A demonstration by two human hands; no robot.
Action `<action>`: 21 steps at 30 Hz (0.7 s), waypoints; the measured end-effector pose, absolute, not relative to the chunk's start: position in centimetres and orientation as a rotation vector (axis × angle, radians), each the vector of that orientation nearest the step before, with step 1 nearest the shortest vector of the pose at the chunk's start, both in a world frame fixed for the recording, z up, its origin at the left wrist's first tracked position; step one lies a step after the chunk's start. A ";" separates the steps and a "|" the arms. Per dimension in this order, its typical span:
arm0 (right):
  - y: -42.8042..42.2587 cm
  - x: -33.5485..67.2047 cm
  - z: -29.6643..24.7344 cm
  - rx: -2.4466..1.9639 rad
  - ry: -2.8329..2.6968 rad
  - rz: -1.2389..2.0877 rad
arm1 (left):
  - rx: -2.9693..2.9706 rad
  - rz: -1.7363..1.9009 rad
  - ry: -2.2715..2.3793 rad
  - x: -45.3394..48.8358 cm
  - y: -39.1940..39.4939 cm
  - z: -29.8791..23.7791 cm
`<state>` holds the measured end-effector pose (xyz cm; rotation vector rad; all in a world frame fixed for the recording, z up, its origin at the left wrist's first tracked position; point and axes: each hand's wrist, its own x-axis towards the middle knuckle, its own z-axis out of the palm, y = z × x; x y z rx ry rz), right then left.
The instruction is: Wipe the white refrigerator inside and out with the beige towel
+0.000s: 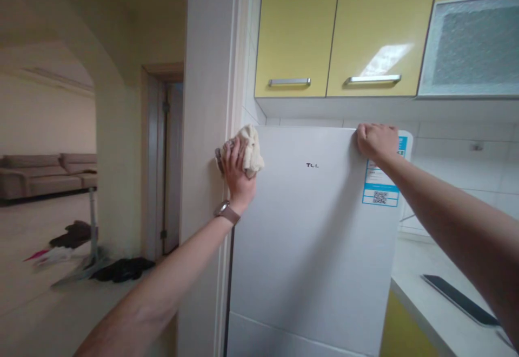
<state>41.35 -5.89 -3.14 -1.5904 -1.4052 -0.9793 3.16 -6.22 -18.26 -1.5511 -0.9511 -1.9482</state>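
My left hand, with a watch on its wrist, presses a crumpled cream cloth at the top left corner of a white refrigerator, beside the door frame. Some dark stains show on the cloth near the fingertips. Over on the right, my right hand is curled over the refrigerator's top edge, its fingertips partly hidden. Below that hand a blue and white label with a printed code is stuck to the refrigerator door.
Yellow wall cabinets hang just above the refrigerator. At the right is a counter bearing a dark flat object. Left of the frame, another room holds a brown sofa and a black bag-like heap on the floor.
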 end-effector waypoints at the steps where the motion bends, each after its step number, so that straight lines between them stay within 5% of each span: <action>1: -5.5 41.2 -3.4 -1.571 -1.364 -0.989 | -1.592 -1.775 -1.000 3.3 -5.3 -17.6; 6: -4.8 41.2 -4.4 -1.444 -1.290 -1.003 | -1.730 -1.337 -1.100 5.0 -1.9 -15.1; 15: -4.8 41.3 -4.0 -1.463 -1.272 -1.027 | -1.700 -1.535 -1.082 4.2 3.0 -5.7; 21: -5.1 40.8 -3.6 -1.487 -1.286 -1.006 | -1.695 -1.460 -1.066 3.6 1.8 -8.2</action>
